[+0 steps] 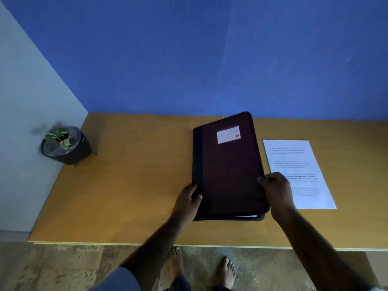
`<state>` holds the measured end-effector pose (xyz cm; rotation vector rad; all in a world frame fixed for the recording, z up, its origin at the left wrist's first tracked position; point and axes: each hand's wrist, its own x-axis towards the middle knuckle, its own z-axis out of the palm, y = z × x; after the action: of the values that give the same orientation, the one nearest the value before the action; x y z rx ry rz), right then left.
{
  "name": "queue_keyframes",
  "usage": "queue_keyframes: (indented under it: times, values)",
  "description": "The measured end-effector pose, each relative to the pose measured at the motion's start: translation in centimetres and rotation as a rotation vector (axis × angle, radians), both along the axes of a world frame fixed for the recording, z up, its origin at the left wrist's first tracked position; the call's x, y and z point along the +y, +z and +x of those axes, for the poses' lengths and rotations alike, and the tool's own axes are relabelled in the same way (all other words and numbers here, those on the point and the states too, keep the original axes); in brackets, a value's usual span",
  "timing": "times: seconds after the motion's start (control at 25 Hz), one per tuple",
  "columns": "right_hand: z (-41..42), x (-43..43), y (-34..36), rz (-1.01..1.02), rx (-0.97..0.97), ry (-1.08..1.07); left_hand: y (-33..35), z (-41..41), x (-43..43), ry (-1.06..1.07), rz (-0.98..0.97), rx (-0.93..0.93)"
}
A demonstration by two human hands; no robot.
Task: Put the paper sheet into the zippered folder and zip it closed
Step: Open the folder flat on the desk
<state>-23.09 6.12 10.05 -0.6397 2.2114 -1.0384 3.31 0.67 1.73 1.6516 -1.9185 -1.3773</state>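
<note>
A dark maroon zippered folder (228, 164) with a black spine and a white label lies on the wooden table. My left hand (188, 199) grips its spine edge near the front left corner. My right hand (277, 190) holds the folder's right edge, thumb on the cover. The front edge of the folder gapes a little and shows pale pages inside. A printed white paper sheet (298, 162) lies flat just right of the folder, partly covered by my right hand.
A small potted plant (65, 144) stands at the table's far left corner by the grey wall. A blue wall rises behind the wooden table (136, 185). The table's front edge runs above my bare feet on the floor.
</note>
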Motion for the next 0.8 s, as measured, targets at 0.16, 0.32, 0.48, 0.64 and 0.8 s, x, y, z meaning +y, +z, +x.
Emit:
queue_keyframes:
  times: [0.16,0.32,0.48,0.64,0.8]
  values:
    - [4.6,-1.7,4.2,-0.212,-0.170,0.061,3.0,-0.3,-0.9,0.080,0.029,0.244]
    - [11.1,-4.2,7.1,-0.353,-0.346,0.309,8.1,-0.9,-1.6,0.257,0.017,0.564]
    - [16.0,-6.3,6.6,-0.321,-0.110,0.544,13.1,2.1,-3.7,0.289,0.152,0.792]
    - [19.5,-7.5,5.1,-0.313,-0.035,0.801,15.4,7.4,-6.3,0.270,0.207,0.705]
    - [20.6,-7.8,2.7,-0.256,-0.005,1.022,14.1,11.3,-7.2,0.288,0.054,0.456]
